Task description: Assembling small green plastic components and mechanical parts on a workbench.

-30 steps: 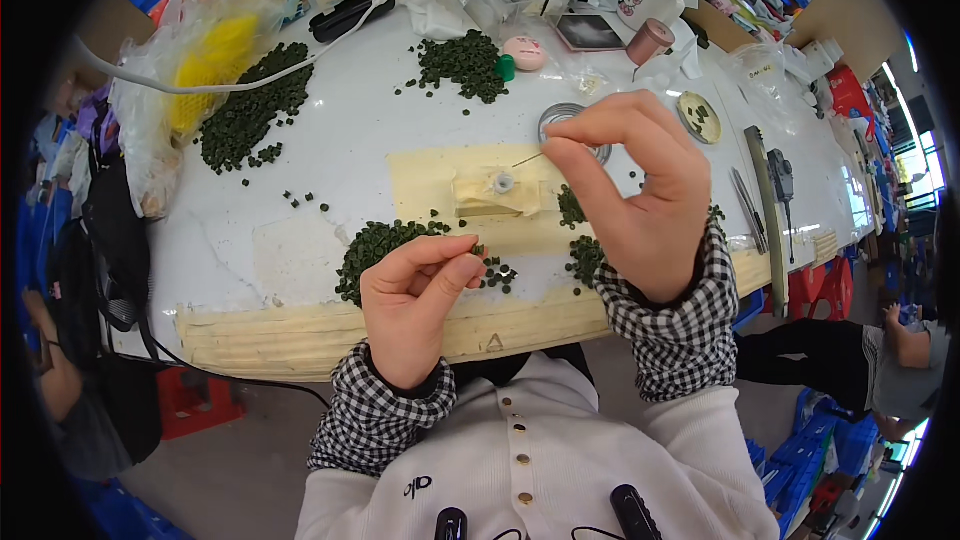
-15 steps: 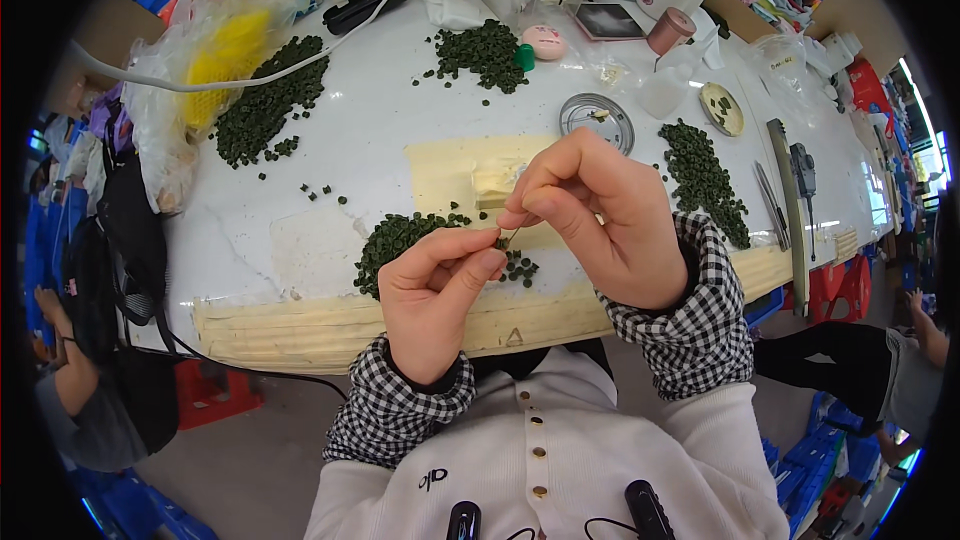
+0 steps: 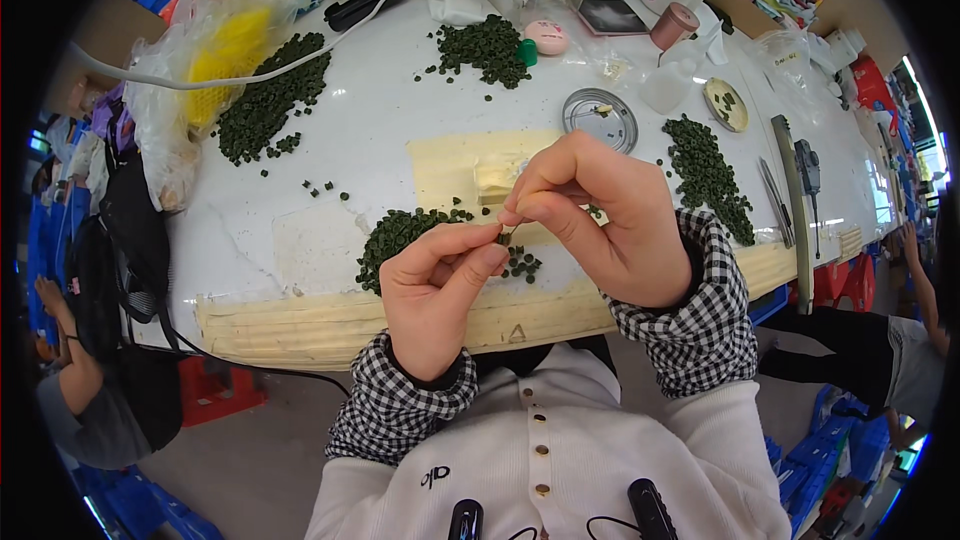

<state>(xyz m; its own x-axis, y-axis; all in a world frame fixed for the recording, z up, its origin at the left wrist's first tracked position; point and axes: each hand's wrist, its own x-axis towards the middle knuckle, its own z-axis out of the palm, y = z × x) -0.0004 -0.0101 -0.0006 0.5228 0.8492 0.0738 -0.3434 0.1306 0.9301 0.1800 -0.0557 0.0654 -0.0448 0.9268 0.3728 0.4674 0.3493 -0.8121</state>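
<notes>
My left hand (image 3: 428,302) is closed in a pinch just past the table's front edge, with a small dark green piece (image 3: 504,238) at its fingertips. Right beside it, fingertips almost meeting, my right hand (image 3: 618,225) pinches something too thin to make out. A pile of small dark green pieces (image 3: 392,245) lies partly hidden behind my left hand. A few more loose green pieces (image 3: 522,264) sit beneath the fingertips. Behind the hands is a yellowish sheet (image 3: 440,165) with a pale yellow block (image 3: 495,183) on it.
More green piles lie at the far left (image 3: 270,100), back middle (image 3: 485,52) and right (image 3: 705,175). Round about are a glass dish (image 3: 628,135), a pink thread spool (image 3: 674,28), tweezers (image 3: 776,202) and a white cable (image 3: 370,15). Other people are at both sides.
The two hands keep their pinches with fingertips together, and my right fingertips have shifted slightly towards the left ones. The thin line between them shows less clearly now.
</notes>
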